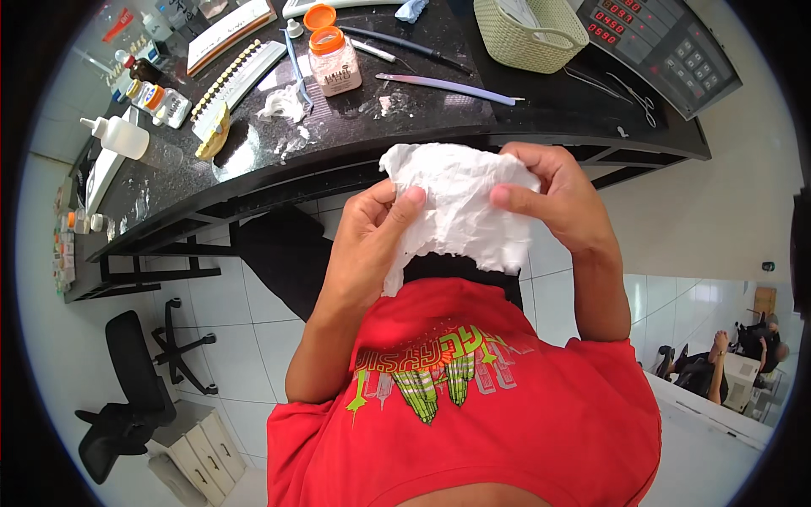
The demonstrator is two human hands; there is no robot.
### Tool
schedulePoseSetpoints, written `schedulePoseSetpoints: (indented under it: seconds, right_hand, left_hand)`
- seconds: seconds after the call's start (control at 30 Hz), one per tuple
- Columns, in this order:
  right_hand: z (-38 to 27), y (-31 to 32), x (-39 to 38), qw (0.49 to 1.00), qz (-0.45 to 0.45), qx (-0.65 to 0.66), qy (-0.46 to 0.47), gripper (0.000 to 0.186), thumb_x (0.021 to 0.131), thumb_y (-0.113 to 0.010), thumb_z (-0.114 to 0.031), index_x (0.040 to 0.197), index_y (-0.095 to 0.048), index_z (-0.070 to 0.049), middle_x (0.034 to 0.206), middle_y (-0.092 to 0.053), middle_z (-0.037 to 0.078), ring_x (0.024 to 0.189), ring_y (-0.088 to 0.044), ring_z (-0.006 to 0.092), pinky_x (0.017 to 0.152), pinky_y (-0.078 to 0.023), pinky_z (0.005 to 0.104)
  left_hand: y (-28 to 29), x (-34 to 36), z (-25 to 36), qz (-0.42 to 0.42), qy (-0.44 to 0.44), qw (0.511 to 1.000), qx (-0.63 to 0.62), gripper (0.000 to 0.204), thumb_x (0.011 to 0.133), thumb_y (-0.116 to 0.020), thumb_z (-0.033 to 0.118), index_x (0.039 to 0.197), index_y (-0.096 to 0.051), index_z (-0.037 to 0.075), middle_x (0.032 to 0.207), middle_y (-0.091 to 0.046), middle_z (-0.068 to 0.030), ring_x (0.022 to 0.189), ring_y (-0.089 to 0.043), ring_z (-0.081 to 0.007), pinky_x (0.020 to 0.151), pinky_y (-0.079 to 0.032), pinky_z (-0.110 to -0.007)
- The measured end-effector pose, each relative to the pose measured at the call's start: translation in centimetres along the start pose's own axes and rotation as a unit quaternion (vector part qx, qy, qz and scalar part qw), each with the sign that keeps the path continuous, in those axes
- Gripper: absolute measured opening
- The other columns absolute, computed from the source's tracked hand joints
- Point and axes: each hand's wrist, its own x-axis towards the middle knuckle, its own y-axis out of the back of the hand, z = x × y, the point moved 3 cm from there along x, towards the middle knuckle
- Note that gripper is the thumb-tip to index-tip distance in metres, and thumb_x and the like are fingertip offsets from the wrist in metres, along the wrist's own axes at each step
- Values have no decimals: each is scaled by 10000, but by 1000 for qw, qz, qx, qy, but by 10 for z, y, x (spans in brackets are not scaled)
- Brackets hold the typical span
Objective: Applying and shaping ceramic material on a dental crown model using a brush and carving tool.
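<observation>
A thin, crumpled white tissue is spread between my two hands, in front of my red shirt and just off the bench edge. My left hand pinches its left side, thumb on top. The right side is gripped by my right hand, its thumb also lying over the sheet. The fingers behind the tissue are partly hidden. Beyond it on the bench lie a purple-handled slim tool and a clear jar of pinkish powder with an orange neck. An orange lid sits behind the jar.
White scraps litter the black bench. To the left stand a white squeeze bottle, small bottles and a tooth shade guide. A green basket, scissors and a control panel occupy the right. Behind are a chair and other people.
</observation>
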Motion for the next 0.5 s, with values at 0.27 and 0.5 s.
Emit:
schedulePoseSetpoints:
  seconds: [0.27, 0.5]
  right_hand:
    - [15, -20, 2, 998, 12, 47, 44, 305, 830, -748, -232, 990, -684, 19, 849, -687, 28, 768, -614, 62, 674, -493, 226]
    - [13, -20, 2, 996, 82, 0, 43, 287, 836, -741, -268, 886, -707, 13, 720, -673, 26, 667, -603, 55, 582, -483, 230]
  left_hand:
    - [1, 6, 5, -3, 47, 996, 75, 446, 930, -617, 216, 1259, -480, -52, 993, -652, -107, 843, -622, -141, 724, -494, -262]
    - [-26, -21, 37, 70, -320, 825, 461, 378, 814, -726, 137, 1118, -592, -44, 1119, -619, -181, 991, -631, -246, 838, -501, -316]
